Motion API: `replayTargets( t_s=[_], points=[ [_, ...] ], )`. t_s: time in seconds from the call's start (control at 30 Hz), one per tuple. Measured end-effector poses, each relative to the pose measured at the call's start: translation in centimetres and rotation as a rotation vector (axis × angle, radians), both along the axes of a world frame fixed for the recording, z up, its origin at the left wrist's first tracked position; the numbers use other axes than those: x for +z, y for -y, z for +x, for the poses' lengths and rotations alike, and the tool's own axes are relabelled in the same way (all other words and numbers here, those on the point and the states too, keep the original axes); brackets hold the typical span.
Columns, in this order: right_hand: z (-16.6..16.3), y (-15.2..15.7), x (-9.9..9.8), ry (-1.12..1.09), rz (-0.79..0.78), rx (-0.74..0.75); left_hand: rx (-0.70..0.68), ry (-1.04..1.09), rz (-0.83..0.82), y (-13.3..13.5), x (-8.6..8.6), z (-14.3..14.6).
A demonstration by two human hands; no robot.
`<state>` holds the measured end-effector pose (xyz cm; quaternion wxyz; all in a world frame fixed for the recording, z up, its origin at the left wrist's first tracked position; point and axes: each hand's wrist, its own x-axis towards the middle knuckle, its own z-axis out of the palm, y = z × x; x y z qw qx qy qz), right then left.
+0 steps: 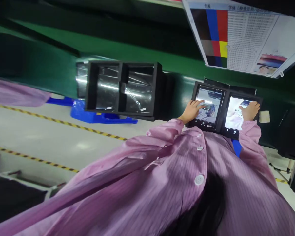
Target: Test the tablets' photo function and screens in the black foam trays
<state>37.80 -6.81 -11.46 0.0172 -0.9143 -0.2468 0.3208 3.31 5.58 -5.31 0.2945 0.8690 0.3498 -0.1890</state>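
Two tablets stand side by side in a black holder (222,108) on the green bench. My left hand (192,110) lies on the lit screen of the left tablet (208,106), fingers stretched out and apart, holding nothing. My right hand (249,110) rests on the bright screen of the right tablet (236,114), fingers loosely extended onto the glass, also holding nothing. Both arms reach forward in pink striped sleeves (162,131), and the pink buttoned smock (177,183) fills the lower part of the view.
A black two-compartment tray (123,88) with film-wrapped screens sits to the left on the green bench (51,62). A colour test chart (238,36) hangs above. Below are blue plastic (98,115), grey floor with yellow-black tape (64,123), a small white pad (264,116) and black equipment (292,131).
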Motion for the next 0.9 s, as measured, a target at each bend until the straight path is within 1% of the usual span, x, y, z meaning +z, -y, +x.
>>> replayTargets(
  t_s=[0.1, 0.2, 0.27, 0.33, 0.47, 0.53, 0.67, 0.8, 0.9],
  points=[
    [-0.6, -0.9, 0.7, 0.073, -0.017, -0.09, 0.043, -0.014, -0.025, 1.2, -0.1, -0.5],
    [-0.8, -1.0, 0.9, 0.099, 0.036, -0.153, 0.103, -0.009, -0.007, 1.5, -0.2, 0.0],
    [-0.7, -0.3, 1.0, 0.084, 0.085, -0.148, 0.16, 0.007, 0.009, 1.7, -0.2, 0.3],
    [-0.4, 1.0, 1.3, 0.043, 0.149, -0.108, 0.19, 0.037, 0.02, 2.0, 0.0, 0.6],
    [0.1, 3.4, 1.6, -0.101, 0.286, -0.016, 0.157, 0.102, 0.026, 2.7, 0.4, 1.5],
    [0.1, 4.1, 1.5, -0.144, 0.298, 0.021, 0.134, 0.113, 0.018, 3.0, 0.6, 2.0],
    [0.6, 4.6, 1.1, -0.158, 0.283, 0.063, 0.115, 0.09, 0.002, 3.5, 0.8, 2.8],
    [2.6, 6.0, 0.8, -0.295, 0.391, 0.052, 0.093, 0.06, -0.021, 3.8, 0.6, 3.4],
    [4.4, 7.1, 0.5, -0.417, 0.447, 0.047, 0.04, 0.04, -0.038, 4.0, 0.3, 3.8]
  ],
)
